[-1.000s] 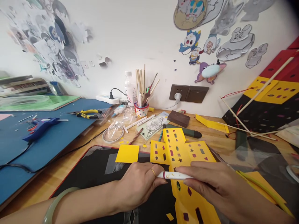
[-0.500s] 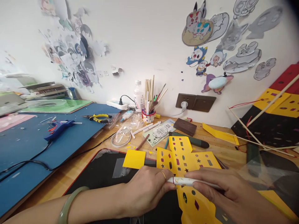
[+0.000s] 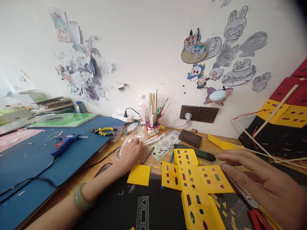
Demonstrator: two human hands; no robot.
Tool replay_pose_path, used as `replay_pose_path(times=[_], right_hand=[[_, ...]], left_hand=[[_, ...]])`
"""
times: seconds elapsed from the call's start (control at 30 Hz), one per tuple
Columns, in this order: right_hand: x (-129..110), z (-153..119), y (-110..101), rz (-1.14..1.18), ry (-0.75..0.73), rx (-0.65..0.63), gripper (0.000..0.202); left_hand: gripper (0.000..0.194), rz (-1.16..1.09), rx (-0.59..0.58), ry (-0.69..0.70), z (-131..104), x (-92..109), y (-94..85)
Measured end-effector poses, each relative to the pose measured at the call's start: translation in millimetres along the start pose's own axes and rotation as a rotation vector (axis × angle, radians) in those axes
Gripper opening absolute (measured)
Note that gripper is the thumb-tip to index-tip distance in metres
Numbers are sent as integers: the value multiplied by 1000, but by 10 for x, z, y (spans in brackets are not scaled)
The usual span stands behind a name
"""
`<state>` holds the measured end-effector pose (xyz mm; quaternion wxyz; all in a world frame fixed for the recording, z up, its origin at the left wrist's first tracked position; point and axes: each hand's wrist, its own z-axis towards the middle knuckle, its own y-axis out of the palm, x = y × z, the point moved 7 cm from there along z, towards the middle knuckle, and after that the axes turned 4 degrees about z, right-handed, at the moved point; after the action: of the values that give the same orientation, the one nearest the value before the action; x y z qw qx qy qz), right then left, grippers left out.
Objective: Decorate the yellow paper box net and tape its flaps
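Here's the yellow card, peppered with small shapes, stretched across the lower centre of the frame! Lower right, the right hand, thumb and fingers parted, by the scissors; mid-frame, the left hand at the white pens, its grip impossible to tell.

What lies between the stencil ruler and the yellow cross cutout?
Head view: only bare black mat separates the stencil ruler from the yellow cross cutout.

Hands apart, left arm extended
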<state>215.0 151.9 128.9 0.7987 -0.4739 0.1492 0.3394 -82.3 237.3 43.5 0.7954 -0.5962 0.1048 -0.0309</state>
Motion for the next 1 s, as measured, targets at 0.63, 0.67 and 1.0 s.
replay_pose_path(times=[0.63, 0.67, 1.0], right_hand=[[33, 8, 191, 29, 35, -291, 28], [34, 4, 198, 29, 44, -294, 29], [-84, -50, 296, 59, 64, -411, 28]], left_hand=[[24, 23, -1, -92, 103, -287, 148], [24, 25, 15, -95, 105, -277, 130], [23, -84, -39, -17, 146, -216, 247]])
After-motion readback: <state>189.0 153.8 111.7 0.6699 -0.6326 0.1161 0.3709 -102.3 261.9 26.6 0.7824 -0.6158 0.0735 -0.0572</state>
